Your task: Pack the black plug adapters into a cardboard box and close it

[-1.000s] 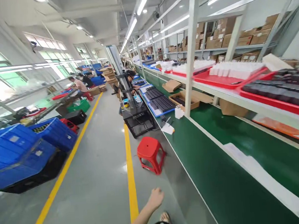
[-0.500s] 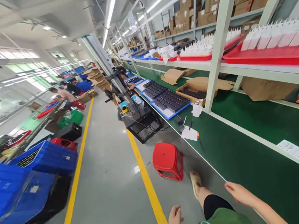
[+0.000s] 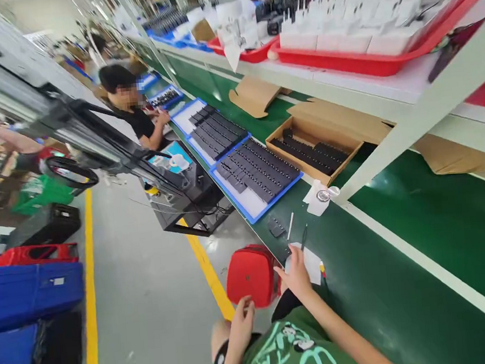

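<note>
My right hand (image 3: 296,273) is over the edge of the green bench (image 3: 387,282), fingers apart and holding nothing, close to a white sheet (image 3: 313,265). Low in front of my body, beside the red stool (image 3: 247,278), my left hand (image 3: 242,318) has slightly curled, parted fingers and nothing in it. On the bench near the right hand lie a white stick (image 3: 290,226), a dark thin tool (image 3: 304,236), a red-and-yellow-tipped tool (image 3: 322,268) and a small group of black parts (image 3: 276,226).
Blue-rimmed trays (image 3: 252,218) of black parts line the bench, beside an open carton (image 3: 347,164). A metal post (image 3: 103,137) rises from a black cart (image 3: 181,213) at left. A seated person (image 3: 127,101) works beyond it. Red trays (image 3: 342,63) fill the shelf above.
The view has moved closer to the stool and the black parts. My right hand has come forward to the white sheet, its fingers spreading. My left hand is now nearer the stool.
</note>
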Available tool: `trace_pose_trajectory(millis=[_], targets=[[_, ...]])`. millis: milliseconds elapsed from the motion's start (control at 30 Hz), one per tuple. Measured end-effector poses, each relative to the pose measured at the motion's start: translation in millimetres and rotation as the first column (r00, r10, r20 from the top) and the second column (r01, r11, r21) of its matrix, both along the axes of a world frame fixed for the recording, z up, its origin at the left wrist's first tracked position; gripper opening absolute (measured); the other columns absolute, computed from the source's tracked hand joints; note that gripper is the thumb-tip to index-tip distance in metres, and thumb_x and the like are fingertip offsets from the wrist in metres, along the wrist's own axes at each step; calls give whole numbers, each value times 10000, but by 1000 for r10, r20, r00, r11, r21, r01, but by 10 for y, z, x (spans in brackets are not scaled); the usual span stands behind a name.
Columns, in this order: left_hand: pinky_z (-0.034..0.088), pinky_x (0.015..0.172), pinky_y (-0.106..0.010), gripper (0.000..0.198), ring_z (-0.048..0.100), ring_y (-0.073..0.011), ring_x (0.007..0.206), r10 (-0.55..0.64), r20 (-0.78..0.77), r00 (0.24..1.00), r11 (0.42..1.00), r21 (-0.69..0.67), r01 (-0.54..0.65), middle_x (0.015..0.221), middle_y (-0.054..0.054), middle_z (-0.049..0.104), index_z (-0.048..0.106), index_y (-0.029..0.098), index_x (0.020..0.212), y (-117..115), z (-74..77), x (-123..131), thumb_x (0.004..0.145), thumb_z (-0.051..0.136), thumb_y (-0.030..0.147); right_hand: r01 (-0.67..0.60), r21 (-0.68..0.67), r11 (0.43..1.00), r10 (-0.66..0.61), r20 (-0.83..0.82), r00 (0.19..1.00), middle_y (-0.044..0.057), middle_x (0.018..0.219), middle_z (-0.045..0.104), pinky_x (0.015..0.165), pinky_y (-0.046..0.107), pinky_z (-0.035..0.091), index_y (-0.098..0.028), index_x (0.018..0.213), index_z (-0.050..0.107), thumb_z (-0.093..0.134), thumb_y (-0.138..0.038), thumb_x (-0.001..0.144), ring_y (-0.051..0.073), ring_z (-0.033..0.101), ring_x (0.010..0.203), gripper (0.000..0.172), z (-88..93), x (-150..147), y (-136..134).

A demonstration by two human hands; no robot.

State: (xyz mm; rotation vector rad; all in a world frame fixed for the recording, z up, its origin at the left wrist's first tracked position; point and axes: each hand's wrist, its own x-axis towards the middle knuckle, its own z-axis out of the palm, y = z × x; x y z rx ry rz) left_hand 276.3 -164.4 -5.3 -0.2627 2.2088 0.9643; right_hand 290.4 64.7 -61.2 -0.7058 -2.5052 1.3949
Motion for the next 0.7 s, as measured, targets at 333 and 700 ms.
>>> trace_pose_trajectory(millis=[333, 700], targets=[[459, 1079, -557, 428, 560, -290, 1272, -689, -304, 658, 681, 41, 731, 1373, -115, 581, 568, 186, 1332, 862, 394, -1666, 954, 640, 374, 145, -58, 988, -140, 72, 987, 98, 1356, 560, 996, 457, 537, -237, 1318, 567, 629, -373, 966, 258, 578, 1216, 383, -67, -286, -121], [466, 1046, -527, 495, 541, -293, 1252, -764, -530, -367, -405, -48, 913, 1347, -107, 577, 542, 200, 1357, 2112, -386, -2981, 914, 682, 369, 585, -86, 807, -585, 24, 811, 171, 1456, 483, 1104, 530, 459, -221, 1471, 351, 561, -257, 843, 305, 501, 1359, 663, -381, -881, -431]])
